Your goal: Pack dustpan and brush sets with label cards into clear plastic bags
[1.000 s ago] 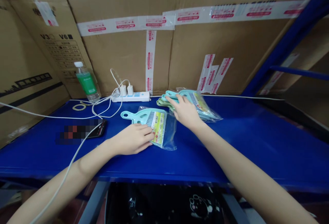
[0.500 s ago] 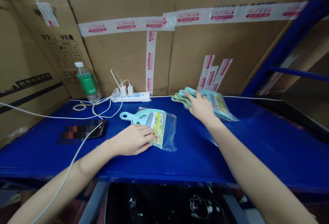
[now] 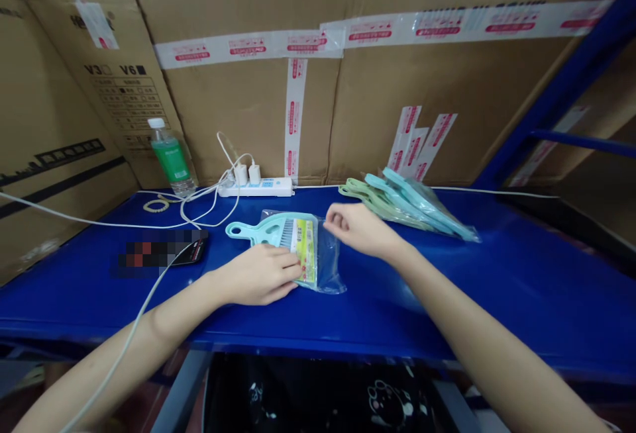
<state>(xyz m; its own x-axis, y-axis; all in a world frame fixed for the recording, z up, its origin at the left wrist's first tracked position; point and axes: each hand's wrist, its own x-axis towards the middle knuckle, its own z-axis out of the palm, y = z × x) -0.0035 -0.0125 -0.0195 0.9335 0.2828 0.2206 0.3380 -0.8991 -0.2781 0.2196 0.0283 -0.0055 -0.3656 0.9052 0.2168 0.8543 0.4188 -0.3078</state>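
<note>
A light-blue dustpan and brush set [image 3: 268,228] lies flat in a clear plastic bag [image 3: 328,264], with a yellow-green label card over the bristles. My left hand [image 3: 265,274] holds the set at its near edge, fingers bent over the card and pan. At the bag's far right corner is my right hand [image 3: 355,226], its fingers curled in towards the thumb. Whether the plastic is between those fingertips cannot be made out. Behind the right hand, more bagged dustpans, a green one [image 3: 382,209] and light-blue ones [image 3: 420,198], lie in an overlapping pile.
A power strip [image 3: 265,187] with white chargers and tangled cables sits along the back. To its left stand a green-labelled bottle [image 3: 171,158] and a beaded ring [image 3: 156,206]. A dark phone [image 3: 191,251] lies left. Cardboard boxes [image 3: 238,108] wall the blue table [image 3: 447,300].
My right hand has left the dustpan pile and moved left to the bag's edge. The pile has spread out and shifted slightly. My left hand stays on the set.
</note>
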